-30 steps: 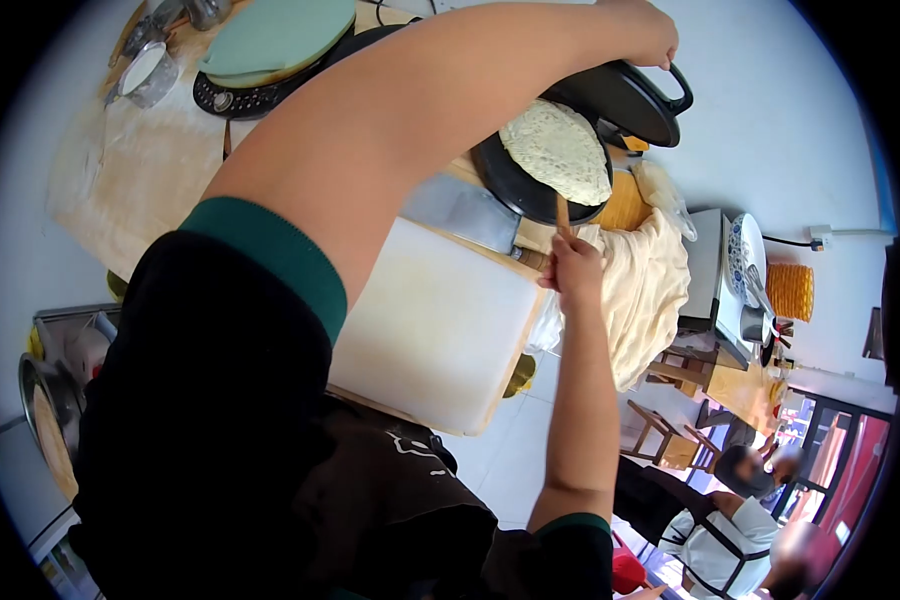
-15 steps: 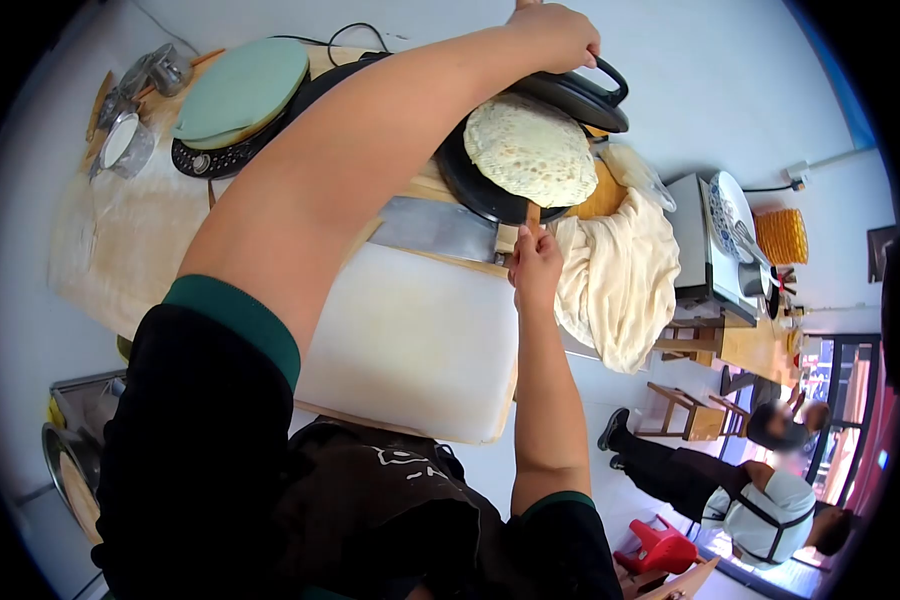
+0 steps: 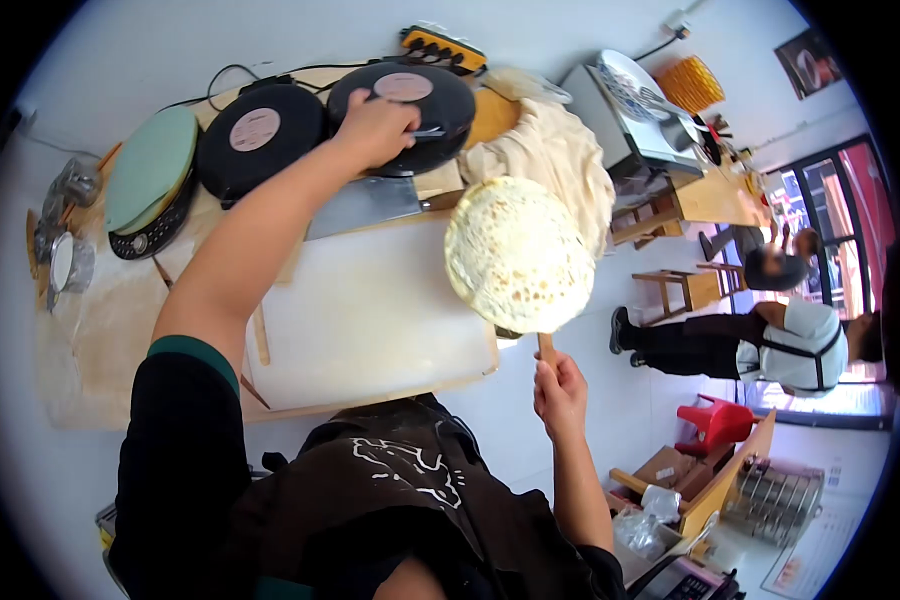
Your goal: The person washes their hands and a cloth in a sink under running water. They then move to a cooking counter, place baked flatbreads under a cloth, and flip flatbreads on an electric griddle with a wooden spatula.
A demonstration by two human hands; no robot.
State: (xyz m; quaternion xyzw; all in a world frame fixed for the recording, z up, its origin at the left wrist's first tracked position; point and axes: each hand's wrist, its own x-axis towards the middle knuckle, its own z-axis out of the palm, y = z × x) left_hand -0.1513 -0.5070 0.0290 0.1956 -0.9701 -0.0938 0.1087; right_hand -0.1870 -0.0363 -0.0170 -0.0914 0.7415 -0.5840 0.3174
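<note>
My right hand point(image 3: 560, 390) grips the wooden handle of a flat stick point(image 3: 546, 347), with a round browned flatbread point(image 3: 518, 254) resting on its hidden upper part. The flatbread hangs over the right edge of the white board point(image 3: 380, 310), beside a cream cloth point(image 3: 555, 150). Farther back, my left hand point(image 3: 377, 130) is closed round the handle of a black round griddle's lid point(image 3: 445, 100). That lid is down. A second black griddle point(image 3: 235, 145) stands to its left, also closed. Between the griddles and the board lies a broad metal blade point(image 3: 365, 205).
At the left are a green-lidded griddle point(image 3: 150, 165), a metal cup of white powder point(image 3: 68, 262) and thin wooden sticks. An orange power strip point(image 3: 442, 48) lies behind the griddles. Two people are at the far right, one in a white shirt point(image 3: 805, 345), near stools and a red chair point(image 3: 715, 423).
The flatbread has come off the griddle and moved toward me on the stick. My left hand has brought the raised lid down. The view has swung right and shows more of the room.
</note>
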